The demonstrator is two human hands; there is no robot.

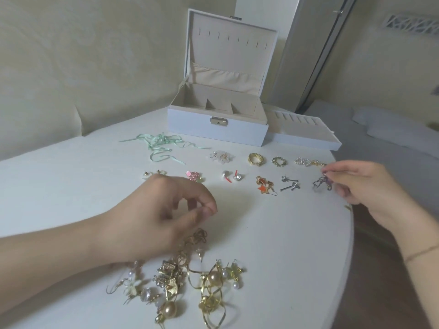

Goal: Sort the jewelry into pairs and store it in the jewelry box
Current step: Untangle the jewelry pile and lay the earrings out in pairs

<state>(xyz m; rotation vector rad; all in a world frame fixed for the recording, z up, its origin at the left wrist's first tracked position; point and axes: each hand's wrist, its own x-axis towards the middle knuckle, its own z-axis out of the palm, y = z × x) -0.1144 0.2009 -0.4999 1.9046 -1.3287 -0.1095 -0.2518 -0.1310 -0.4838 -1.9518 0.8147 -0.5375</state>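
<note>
Left hand (pixel 166 210) reaches in from lower left, forearm low across the white table (pixel 285 245); fingers curled, thumb meeting fingertips above the tangled heap (pixel 187 279) of gold-tone and pearl pieces. Whether it pinches anything, cannot tell.

Right hand (pixel 363 184) enters from the right edge, thin bracelet at the wrist; thumb and forefinger pinch the purple-grey wire earrings (pixel 322 184) at the row's right end.

Sorted pairs lie in two rows: pearl studs (pixel 153 174), pink enamel pair (pixel 194 177), orange star earrings (pixel 264 185), silver key-shaped pair (pixel 290 183), gold woven ring (pixel 255 159), pearl loop piece (pixel 303 161).

Jewelry box (pixel 217 124): white, matte, beige fabric lining, lid upright, metal clasp, at the table's far side. Removed tray (pixel 306 132) just right of it. Mint ribbon (pixel 159 144), loosely tangled, left.
</note>
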